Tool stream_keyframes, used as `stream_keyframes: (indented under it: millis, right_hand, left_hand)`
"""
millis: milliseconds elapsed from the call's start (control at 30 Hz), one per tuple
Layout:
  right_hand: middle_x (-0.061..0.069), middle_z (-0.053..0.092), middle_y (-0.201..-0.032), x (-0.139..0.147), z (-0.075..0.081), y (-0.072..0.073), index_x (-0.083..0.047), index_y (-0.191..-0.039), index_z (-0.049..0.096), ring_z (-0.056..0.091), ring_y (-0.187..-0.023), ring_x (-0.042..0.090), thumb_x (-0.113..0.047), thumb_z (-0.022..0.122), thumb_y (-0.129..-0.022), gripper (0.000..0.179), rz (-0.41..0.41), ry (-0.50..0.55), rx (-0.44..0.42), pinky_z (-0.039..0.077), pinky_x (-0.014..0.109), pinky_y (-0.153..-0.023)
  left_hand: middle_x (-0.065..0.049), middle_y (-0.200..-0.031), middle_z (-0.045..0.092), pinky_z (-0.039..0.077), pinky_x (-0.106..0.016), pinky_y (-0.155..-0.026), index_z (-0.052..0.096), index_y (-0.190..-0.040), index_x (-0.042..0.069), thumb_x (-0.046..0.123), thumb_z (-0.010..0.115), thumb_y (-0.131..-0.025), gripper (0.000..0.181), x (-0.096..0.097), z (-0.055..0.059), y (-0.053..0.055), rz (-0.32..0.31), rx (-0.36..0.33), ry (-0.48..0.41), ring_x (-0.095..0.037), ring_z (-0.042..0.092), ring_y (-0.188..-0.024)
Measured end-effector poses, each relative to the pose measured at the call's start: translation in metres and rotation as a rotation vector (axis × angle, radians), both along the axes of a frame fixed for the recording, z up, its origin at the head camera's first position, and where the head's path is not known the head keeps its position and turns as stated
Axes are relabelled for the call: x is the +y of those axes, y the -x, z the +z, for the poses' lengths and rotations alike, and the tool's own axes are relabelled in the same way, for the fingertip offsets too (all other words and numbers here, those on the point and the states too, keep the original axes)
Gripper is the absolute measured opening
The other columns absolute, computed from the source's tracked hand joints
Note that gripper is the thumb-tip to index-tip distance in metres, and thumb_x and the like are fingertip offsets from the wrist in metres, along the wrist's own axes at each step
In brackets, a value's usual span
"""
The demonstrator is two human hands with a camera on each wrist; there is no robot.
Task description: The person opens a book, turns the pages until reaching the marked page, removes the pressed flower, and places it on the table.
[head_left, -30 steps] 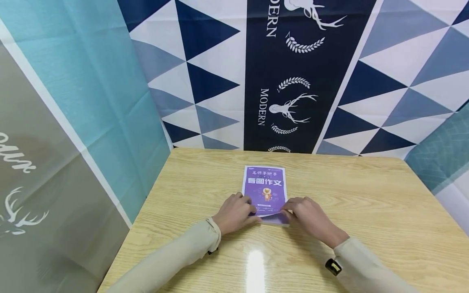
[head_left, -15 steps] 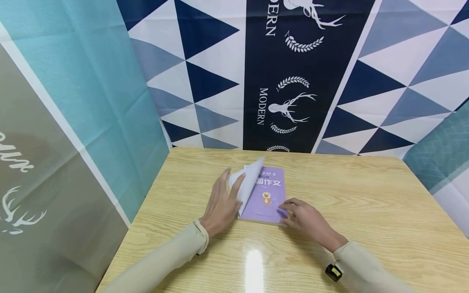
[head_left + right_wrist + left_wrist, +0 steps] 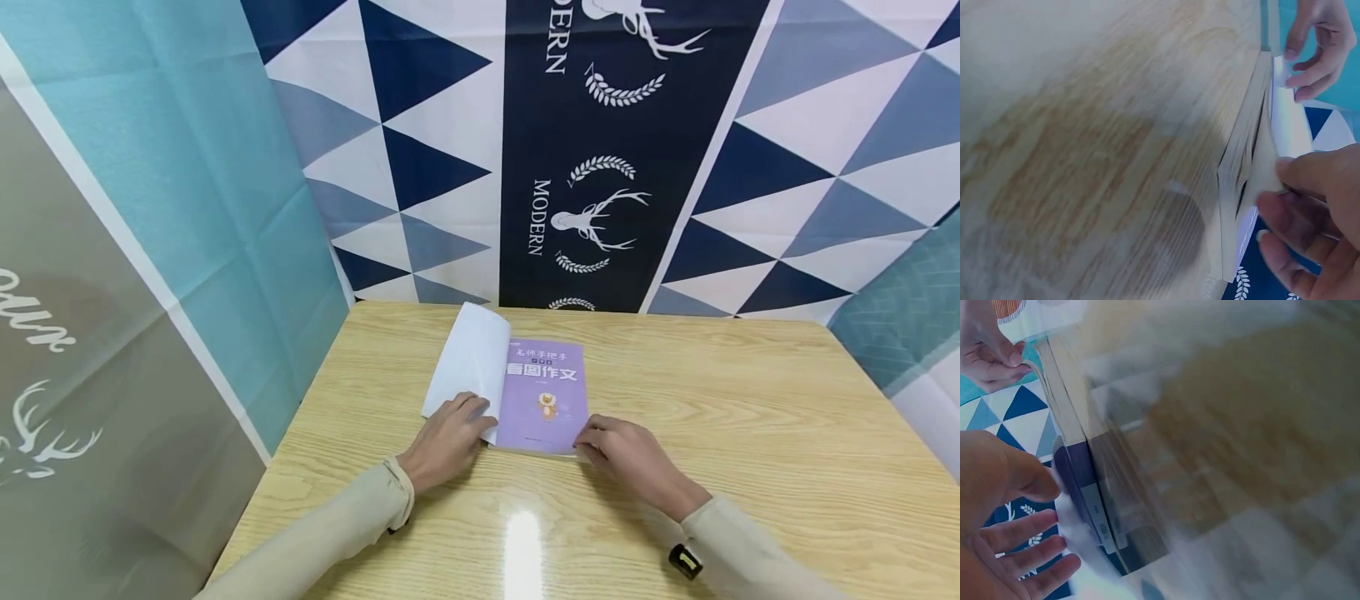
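A purple book (image 3: 540,408) lies open on the table, its lilac title page with Chinese lettering and a small lion facing up. The turned-over front cover (image 3: 468,358) shows its white inside on the left. My left hand (image 3: 447,442) rests on that cover's lower part near the spine; in the left wrist view its fingers (image 3: 1022,534) are spread and fairly straight. At the book's lower right corner, my right hand (image 3: 628,460) pinches the corner of a page (image 3: 1264,165) between thumb and index finger, bending it up from the page block.
The wooden table (image 3: 712,400) carries the book near its middle. A patterned cloth (image 3: 442,150) with triangles and deer hangs behind the far edge, and a teal and grey cloth (image 3: 225,208) borders the left side.
The front cover has swung from right to left and now lies folded over. My left hand shifted left onto it. My right hand let the cover go and took a page corner.
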State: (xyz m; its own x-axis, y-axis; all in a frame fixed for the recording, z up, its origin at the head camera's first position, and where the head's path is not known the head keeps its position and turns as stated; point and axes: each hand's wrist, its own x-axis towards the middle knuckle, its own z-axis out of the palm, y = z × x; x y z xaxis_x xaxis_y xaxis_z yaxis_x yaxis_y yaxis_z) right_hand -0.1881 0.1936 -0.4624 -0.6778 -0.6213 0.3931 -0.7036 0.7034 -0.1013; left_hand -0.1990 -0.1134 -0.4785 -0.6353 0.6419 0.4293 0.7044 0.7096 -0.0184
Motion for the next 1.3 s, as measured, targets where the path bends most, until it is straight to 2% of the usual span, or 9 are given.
stream_keyframes:
  millis: [133,367,600,833,967,1033,1133,1200,1300]
  right_hand:
    - [-0.007,0.064,-0.086,0.0,0.001,0.001,-0.014,-0.083,0.072,0.059,-0.071,0.003,-0.008,0.077,-0.076,0.011,0.02,0.025,0.076,0.051,0.025,-0.06]
    - [-0.011,0.062,-0.086,0.001,0.005,0.003,-0.017,-0.083,0.07,0.047,-0.063,-0.003,-0.01,0.072,-0.078,0.009,0.028,0.077,0.081,0.043,0.019,-0.052]
    - [-0.013,0.065,-0.088,-0.002,0.016,0.0,-0.02,-0.085,0.072,0.048,-0.061,-0.004,-0.018,0.08,-0.076,0.013,0.0,0.196,0.038,0.041,0.015,-0.051]
    - [-0.01,0.063,-0.101,-0.011,0.029,-0.005,-0.019,-0.098,0.072,0.049,-0.062,-0.003,-0.018,0.078,-0.078,0.021,0.035,0.302,0.043,0.038,0.01,-0.054]
    - [-0.007,0.061,-0.106,-0.01,0.031,-0.005,-0.016,-0.108,0.069,0.049,-0.06,-0.001,-0.019,0.078,-0.078,0.031,-0.059,0.309,0.009,0.039,0.013,-0.052]
    - [-0.007,0.061,-0.104,-0.007,0.029,-0.005,-0.017,-0.109,0.069,0.049,-0.059,0.0,-0.021,0.078,-0.079,0.032,-0.115,0.277,-0.043,0.04,0.017,-0.051]
    - [-0.006,0.061,-0.104,-0.004,0.022,-0.005,-0.017,-0.107,0.07,0.047,-0.058,-0.001,-0.024,0.078,-0.079,0.03,-0.167,0.196,-0.156,0.039,0.019,-0.051]
    - [-0.004,0.061,-0.106,-0.002,0.016,-0.004,-0.017,-0.107,0.07,0.045,-0.059,-0.003,-0.025,0.077,-0.079,0.03,-0.181,0.127,-0.211,0.039,0.019,-0.051]
    - [-0.001,0.061,-0.108,0.0,0.007,-0.005,-0.016,-0.105,0.072,0.047,-0.061,-0.003,-0.024,0.078,-0.079,0.028,-0.167,0.055,-0.234,0.041,0.019,-0.053]
  left_hand:
    - [-0.006,-0.112,0.06,0.045,-0.032,-0.087,0.072,-0.099,0.016,0.016,0.061,-0.086,0.017,0.004,-0.002,0.002,0.014,0.0,-0.018,-0.021,0.05,-0.108]
    - [-0.007,-0.112,0.062,0.04,-0.036,-0.1,0.071,-0.09,0.012,0.034,0.062,-0.089,0.024,0.015,0.0,0.004,0.001,0.001,-0.007,-0.023,0.05,-0.115]
    - [-0.005,-0.094,0.053,0.047,-0.03,-0.068,0.068,-0.089,0.013,0.069,0.055,-0.08,0.059,0.027,-0.005,0.002,0.083,0.0,0.054,-0.019,0.048,-0.085]
    - [-0.001,-0.08,0.049,0.041,-0.026,-0.052,0.066,-0.083,0.013,0.059,0.055,-0.087,0.047,0.03,-0.007,0.0,0.132,0.023,0.069,-0.017,0.043,-0.071]
    - [-0.001,-0.081,0.058,0.046,-0.024,-0.052,0.066,-0.098,0.009,0.041,0.054,-0.093,0.035,0.028,0.0,0.002,0.146,-0.035,0.006,-0.016,0.05,-0.071]
    - [-0.003,-0.082,0.061,0.045,-0.022,-0.049,0.06,-0.116,0.002,0.034,0.054,-0.093,0.04,0.026,0.005,0.004,0.151,-0.067,-0.051,-0.014,0.052,-0.069]
    - [-0.008,-0.09,0.061,0.04,-0.02,-0.043,0.032,-0.143,-0.001,0.028,0.057,-0.091,0.064,0.023,0.012,0.008,0.16,-0.119,-0.161,-0.013,0.052,-0.065]
    - [-0.013,-0.106,0.058,0.042,-0.02,-0.044,0.01,-0.151,0.003,0.023,0.061,-0.089,0.083,0.021,0.015,0.009,0.166,-0.115,-0.209,-0.015,0.053,-0.071]
    - [-0.022,-0.134,0.04,0.05,-0.03,-0.07,0.003,-0.154,0.015,0.019,0.066,-0.084,0.094,0.017,0.018,0.013,0.178,-0.075,-0.205,-0.025,0.054,-0.099]
